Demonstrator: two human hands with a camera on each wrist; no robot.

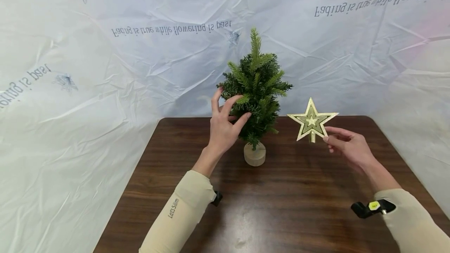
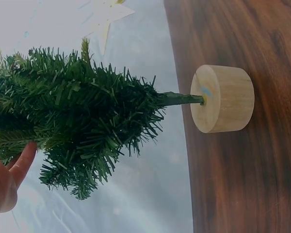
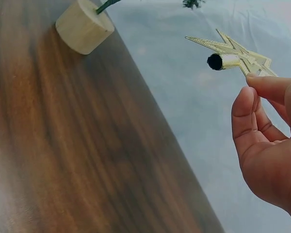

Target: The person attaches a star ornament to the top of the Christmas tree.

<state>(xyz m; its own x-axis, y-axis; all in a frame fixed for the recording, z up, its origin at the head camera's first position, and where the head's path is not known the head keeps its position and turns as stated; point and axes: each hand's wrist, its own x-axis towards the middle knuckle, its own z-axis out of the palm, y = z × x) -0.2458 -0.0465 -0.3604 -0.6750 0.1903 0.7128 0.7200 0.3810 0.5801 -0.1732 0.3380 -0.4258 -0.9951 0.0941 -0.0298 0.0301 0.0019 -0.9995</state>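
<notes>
Right hand (image 1: 351, 147): thumb and finger pinched on one lower point of the star, the other fingers bent beside them.
Star (image 1: 311, 122): gold, held in the air right of the tree, near its branches but apart from them; lower than the tree's tip. Its short tube (image 3: 223, 61) points down, and the right wrist view shows a dark opening at its end.
Left hand (image 1: 225, 126): at the left side of the tree, fingers curved and spread, thumb in front of the branches. It touches foliage; whether it grips cannot be told.
Tree (image 1: 260, 85): small, green, upright, with a paler tip.
In the way: the tree stands between the left hand and the star; the left hand covers some of the lower left branches in the head view.
Base (image 1: 254, 155): round, pale wood, under the trunk, resting on the table toward the far edge.
Table (image 1: 295, 206): dark brown wood grain, glossy near the front.
Sleeves (image 1: 179, 214): cream; the left one bears lettering.
Wrist mounts (image 1: 365, 209): black, the right one with a yellow sticker.
Sheet (image 1: 140, 69): pale and creased, behind and at both sides, printed with flipped text and bluish motifs.
</notes>
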